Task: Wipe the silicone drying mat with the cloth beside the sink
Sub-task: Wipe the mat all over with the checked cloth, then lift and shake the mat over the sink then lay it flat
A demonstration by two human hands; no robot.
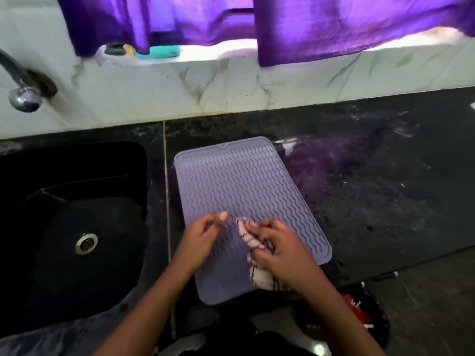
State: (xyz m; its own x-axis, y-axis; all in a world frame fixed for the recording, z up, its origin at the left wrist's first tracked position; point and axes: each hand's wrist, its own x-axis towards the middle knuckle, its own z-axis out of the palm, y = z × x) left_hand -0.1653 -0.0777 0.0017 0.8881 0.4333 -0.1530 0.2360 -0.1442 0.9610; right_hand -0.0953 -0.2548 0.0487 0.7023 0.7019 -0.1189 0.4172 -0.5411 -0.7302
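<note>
A grey-lilac silicone drying mat [241, 186] with wavy ridges lies flat on the black counter, just right of the sink. A white cloth with dark stripes [250, 242] is bunched on the mat's near half. My right hand [279, 253] grips the cloth from above and presses it on the mat. Just left of the cloth, my left hand [203, 236] hovers over the mat's left edge, its fingers loosely curled and its thumb up, holding nothing.
A black sink [51, 176] with a metal drain [86, 243] is on the left, below a chrome tap [21, 93]. The dark counter [385, 188] extends right. Purple curtains [334, 24] hang over a tiled ledge behind. A red and black object [359, 312] lies below the counter edge.
</note>
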